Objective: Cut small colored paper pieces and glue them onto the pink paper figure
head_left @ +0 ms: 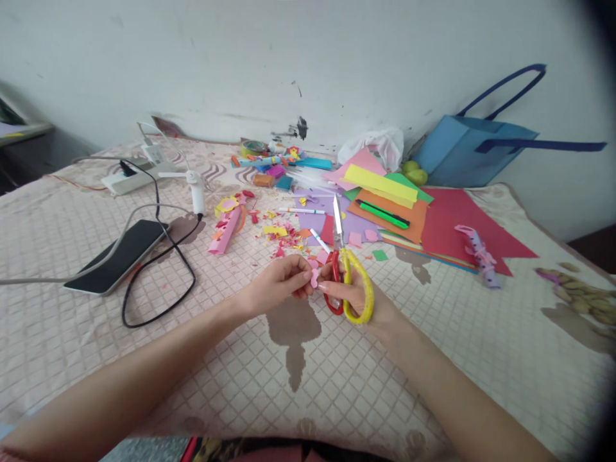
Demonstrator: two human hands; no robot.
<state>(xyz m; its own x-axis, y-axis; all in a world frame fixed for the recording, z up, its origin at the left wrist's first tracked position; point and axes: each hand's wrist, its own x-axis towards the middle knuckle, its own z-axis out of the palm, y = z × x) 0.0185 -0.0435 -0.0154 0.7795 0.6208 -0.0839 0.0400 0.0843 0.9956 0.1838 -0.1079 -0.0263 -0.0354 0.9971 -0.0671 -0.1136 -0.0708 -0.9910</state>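
A small pink paper cutout (314, 277) with a wavy edge is pinched in the fingers of my left hand (286, 276). My right hand (353, 292) holds a pair of scissors (356, 282) with one red and one yellow handle, blades pointing up and away from me and pressed together. The thumb and fingertips of that hand also reach the cutout's right edge. Just beyond my hands lie pink paper pieces (355, 239), a white marker (320, 240) and many small red, pink and yellow paper scraps (283, 240).
Coloured paper sheets (462, 218) with a green box cutter (384, 214) lie at the right, near a blue bag (474, 151). A decorated paper roll (481, 256) lies farther right. At the left are a dark tablet-like device (120, 256), cables and a power strip (128, 179).
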